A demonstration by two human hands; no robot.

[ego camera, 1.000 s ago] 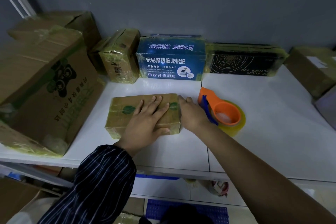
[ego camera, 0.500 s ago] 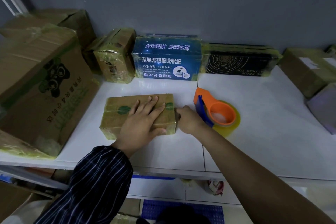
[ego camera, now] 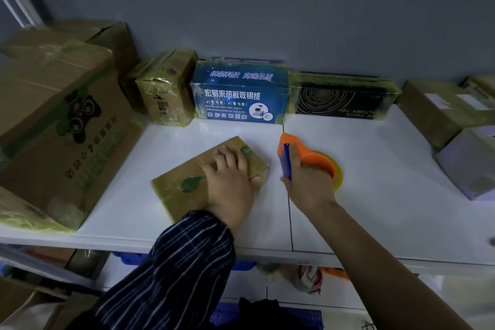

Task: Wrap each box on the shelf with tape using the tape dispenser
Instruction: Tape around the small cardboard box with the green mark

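A flat brown box (ego camera: 187, 185) with green leaf marks, covered in yellowish tape, lies slantwise on the white shelf (ego camera: 375, 195). My left hand (ego camera: 230, 177) rests flat on its right half, fingers spread and the thumb over the near edge. Just right of the box, my right hand (ego camera: 308, 182) grips the orange tape dispenser (ego camera: 310, 155), which has a blue blade guard and a yellow tape roll. The dispenser stands on the shelf, apart from the box.
Along the back wall stand taped boxes: a small brown one (ego camera: 166, 88), a blue printed one (ego camera: 241, 91) and a black one (ego camera: 342, 99). A big carton (ego camera: 59, 126) fills the left. More boxes (ego camera: 439, 107) and a pale box (ego camera: 468, 163) sit at the right.
The flat box has turned counterclockwise under my left hand, its right end swinging away from me. My right hand left the box's right end and took hold of the tape dispenser.
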